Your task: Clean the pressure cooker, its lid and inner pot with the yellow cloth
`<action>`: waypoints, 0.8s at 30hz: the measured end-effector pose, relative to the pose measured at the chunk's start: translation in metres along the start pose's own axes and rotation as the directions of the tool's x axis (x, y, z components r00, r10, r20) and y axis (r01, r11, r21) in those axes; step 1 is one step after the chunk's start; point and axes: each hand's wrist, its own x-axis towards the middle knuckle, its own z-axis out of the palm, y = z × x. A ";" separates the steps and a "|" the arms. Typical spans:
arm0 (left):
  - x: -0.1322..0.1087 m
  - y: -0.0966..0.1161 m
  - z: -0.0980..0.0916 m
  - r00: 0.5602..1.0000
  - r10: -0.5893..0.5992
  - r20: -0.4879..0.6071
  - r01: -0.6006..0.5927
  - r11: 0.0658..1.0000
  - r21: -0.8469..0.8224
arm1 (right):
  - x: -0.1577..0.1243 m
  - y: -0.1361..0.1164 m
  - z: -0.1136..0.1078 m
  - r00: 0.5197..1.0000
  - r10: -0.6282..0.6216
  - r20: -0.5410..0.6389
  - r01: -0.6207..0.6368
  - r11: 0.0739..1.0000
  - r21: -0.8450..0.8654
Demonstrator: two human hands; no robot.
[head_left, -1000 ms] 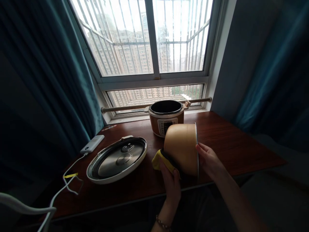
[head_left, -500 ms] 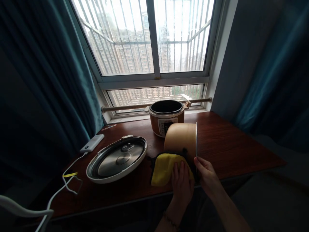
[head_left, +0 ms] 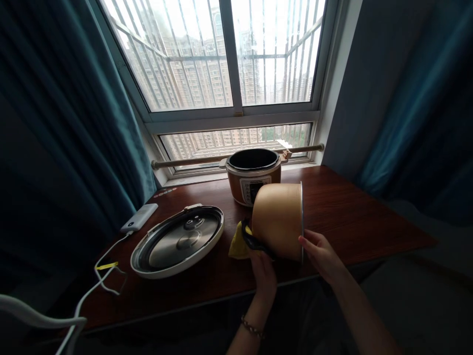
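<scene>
A gold inner pot (head_left: pixel 279 217) lies on its side over the table, its silver rim facing right. My right hand (head_left: pixel 322 254) grips that rim with thumb and fingers. At the pot's lower left, my left hand (head_left: pixel 263 271) holds a yellow and black cloth (head_left: pixel 239 245) against it; the fingertips are partly hidden under the cloth. Behind the pot stands the brown cooker body (head_left: pixel 236 185), open at the top with a dark inside. To the left, the round lid (head_left: pixel 181 244) rests with its metallic inner side up.
A white power bank (head_left: pixel 140 218) with a white cable (head_left: pixel 86 296) and yellow tie lies at the table's left. Beyond the wooden table (head_left: pixel 343 212) are a window and a horizontal rod (head_left: pixel 195 161). Blue curtains hang on both sides.
My left hand has moved down and left off the pot's front, and the cloth is now bunched at its lower left. More of the pot's side shows. My right hand still grips the rim.
</scene>
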 end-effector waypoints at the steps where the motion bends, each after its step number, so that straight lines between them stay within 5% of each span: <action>1: -0.001 0.002 0.000 0.995 0.099 0.019 -0.100 0.993 0.059 | -0.002 0.006 -0.004 1.000 -0.007 -0.015 0.006 0.999 -0.033; 5: -0.014 0.013 0.003 0.856 0.475 0.202 -0.516 0.784 0.345 | -0.007 0.021 -0.002 0.989 -0.077 -0.123 0.066 0.994 -0.090; 8: -0.024 0.018 0.007 0.744 0.583 0.326 -0.666 0.618 0.418 | -0.009 0.014 0.013 0.990 -0.043 -0.134 0.040 0.999 -0.030; 10: -0.027 0.020 0.007 0.724 0.594 0.352 -0.689 0.596 0.411 | -0.010 0.004 0.023 0.989 -0.026 -0.145 0.033 0.998 0.047; 13: -0.023 0.021 0.001 0.810 0.512 0.286 -0.586 0.713 0.385 | -0.009 -0.013 0.034 0.992 0.005 -0.126 0.010 0.993 0.116; 17: -0.009 0.011 -0.005 0.964 0.265 -0.014 -0.251 0.928 0.276 | 0.002 -0.029 0.034 0.993 0.058 -0.100 -0.047 0.993 0.110; 21: 0.001 -0.001 -0.004 0.994 0.035 -0.105 -0.028 0.997 0.068 | 0.009 -0.022 0.016 0.999 0.007 -0.050 -0.002 0.996 0.087; 24: 0.002 0.005 -0.002 0.996 0.072 -0.051 -0.069 0.996 0.051 | 0.003 -0.001 -0.005 0.997 -0.041 -0.071 0.039 0.999 -0.032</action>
